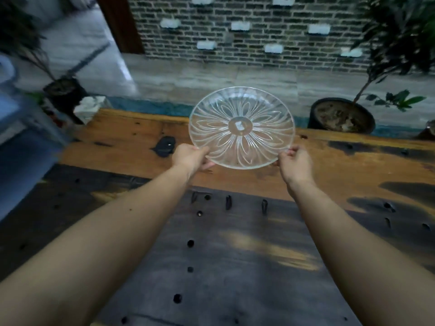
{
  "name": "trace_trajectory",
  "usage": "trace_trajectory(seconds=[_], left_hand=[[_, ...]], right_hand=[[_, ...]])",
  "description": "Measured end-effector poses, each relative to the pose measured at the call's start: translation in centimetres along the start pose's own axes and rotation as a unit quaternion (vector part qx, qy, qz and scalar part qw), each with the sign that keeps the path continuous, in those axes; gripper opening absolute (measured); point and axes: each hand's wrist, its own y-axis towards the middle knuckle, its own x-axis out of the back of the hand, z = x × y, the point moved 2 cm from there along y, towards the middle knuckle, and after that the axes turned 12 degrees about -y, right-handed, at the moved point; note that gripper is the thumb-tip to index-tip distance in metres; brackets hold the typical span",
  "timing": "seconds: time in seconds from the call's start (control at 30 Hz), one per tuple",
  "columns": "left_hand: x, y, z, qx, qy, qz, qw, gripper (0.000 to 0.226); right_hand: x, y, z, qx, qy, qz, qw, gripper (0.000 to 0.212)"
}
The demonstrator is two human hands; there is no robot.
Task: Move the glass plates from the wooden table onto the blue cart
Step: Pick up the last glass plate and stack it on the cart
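A clear glass plate [242, 128] with a petal pattern is held up above the wooden table [131, 142], tilted so its face is toward me. My left hand [189, 156] grips its lower left rim. My right hand [295, 163] grips its lower right rim. The blue cart [21, 137] shows blurred at the left edge, beside the table's left end. No other glass plates are visible on the table.
A potted plant [341, 115] stands behind the table at the right, another pot [64, 90] at the far left. A brick wall [247, 31] runs along the back. The table's near part is dark wood with several holes.
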Motion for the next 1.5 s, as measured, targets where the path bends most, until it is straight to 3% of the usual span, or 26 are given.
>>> trace_trajectory(seconds=[0.33,0.57,0.97,1.5], left_hand=[[28.1,-5.3,-7.1,-0.059,-0.064,-0.110,0.990,0.034],[49.2,-10.8,-10.6,-0.128,-0.068,-0.233,0.962,0.025],[67.1,-14.1,-13.8,-0.158,-0.114,-0.327,0.925,0.027],[81.2,-0.3,-19.1,-0.135,-0.101,-0.354,0.920,0.011]], right_hand=[[-15.0,-17.1,14.0,0.133,-0.011,0.083,0.988,0.022],[-26.8,-32.6,22.4,0.205,-0.021,0.161,0.965,0.023],[-39.7,-44.9,31.6,0.266,0.051,0.264,0.926,0.013],[-58.1,-46.1,42.5,0.247,0.092,0.318,0.911,0.012]])
